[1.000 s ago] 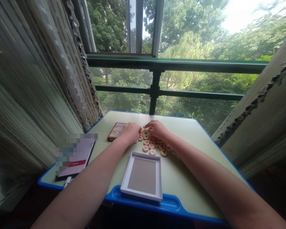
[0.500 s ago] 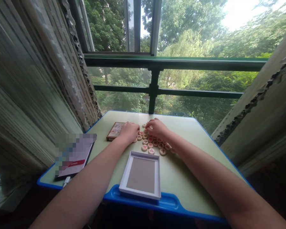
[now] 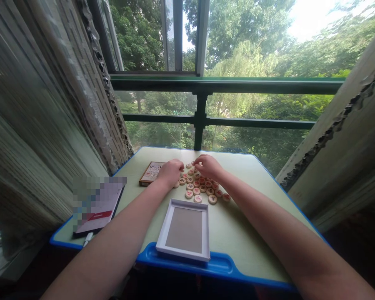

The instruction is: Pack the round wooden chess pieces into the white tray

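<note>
Several round wooden chess pieces (image 3: pixel 203 189) with red and black marks lie in a cluster at the middle of the pale green desk (image 3: pixel 237 225). My left hand (image 3: pixel 170 171) rests curled, knuckles up, on the cluster's left edge, and what its fingers hold is hidden. My right hand (image 3: pixel 208 165) sits over the far side of the cluster, fingertips pinched together on a piece there. A shallow white box tray (image 3: pixel 185 229) with a grey bottom lies near the front edge, close to me.
A brown box lid with printed lettering (image 3: pixel 150 173) lies left of my left hand. A notebook (image 3: pixel 95 204) and a pen (image 3: pixel 87 238) sit at the desk's left front corner. Curtains hang on both sides; a green window railing (image 3: pixel 225 85) runs behind the desk.
My right hand has lifted slightly and shifted toward the far edge of the pieces. The left hand stays put. More pieces at the cluster's right show uncovered.
</note>
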`<state>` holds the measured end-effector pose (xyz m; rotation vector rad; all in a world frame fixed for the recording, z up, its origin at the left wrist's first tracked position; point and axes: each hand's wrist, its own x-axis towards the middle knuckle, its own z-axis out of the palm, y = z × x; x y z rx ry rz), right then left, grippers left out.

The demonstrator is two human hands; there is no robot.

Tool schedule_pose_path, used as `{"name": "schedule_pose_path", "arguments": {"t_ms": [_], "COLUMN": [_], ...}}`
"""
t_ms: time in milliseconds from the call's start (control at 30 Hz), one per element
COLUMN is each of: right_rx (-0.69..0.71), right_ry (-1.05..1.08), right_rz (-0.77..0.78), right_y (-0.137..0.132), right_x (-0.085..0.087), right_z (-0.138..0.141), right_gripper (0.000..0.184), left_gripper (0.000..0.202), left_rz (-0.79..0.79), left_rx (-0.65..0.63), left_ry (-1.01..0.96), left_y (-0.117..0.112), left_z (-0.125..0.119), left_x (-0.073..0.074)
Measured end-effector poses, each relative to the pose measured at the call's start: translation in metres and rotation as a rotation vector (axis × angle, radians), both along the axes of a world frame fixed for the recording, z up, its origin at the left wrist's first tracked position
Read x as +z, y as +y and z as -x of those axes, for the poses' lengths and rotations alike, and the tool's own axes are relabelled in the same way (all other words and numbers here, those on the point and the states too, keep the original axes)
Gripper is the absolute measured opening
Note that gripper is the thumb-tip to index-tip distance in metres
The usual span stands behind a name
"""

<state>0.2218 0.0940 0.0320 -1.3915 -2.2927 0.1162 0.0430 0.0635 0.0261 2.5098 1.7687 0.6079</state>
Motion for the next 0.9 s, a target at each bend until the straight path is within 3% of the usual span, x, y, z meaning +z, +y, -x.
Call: {"name": "schedule_pose_path", "arguments": {"t_ms": [300, 400, 600, 733, 900], "right_rx": [0.010, 0.002, -0.015, -0.015, -0.030], "right_ry": [0.022, 0.030, 0.040, 0.039, 0.048], "right_rz": [-0.005, -0.016, -0.011, 0.009, 0.010], "right_y": [-0.001, 0.001, 0.001, 0.000, 0.000], "right_x": [0.004, 0.005, 0.004, 0.006, 0.009], "right_z": [0.001, -0.002, -0.003, -0.003, -0.006], "right_gripper": [0.021, 0.021, 0.021, 0.021, 0.022], "left_gripper": [0.028, 0.032, 0.029, 0.024, 0.028], "left_rz": [0.096, 0.109, -0.010, 0.070, 0.126], "left_rx": [-0.082, -0.068, 0.038, 0.060, 0.034], "left_ry": [0.093, 0.097, 0.171, 0.234, 0.269], "left_y": [0.001, 0.001, -0.010, -0.017, -0.016], "left_z": [0.002, 0.003, 0.007, 0.011, 0.013], "left_x": [0.000, 0.002, 0.016, 0.023, 0.021]}}
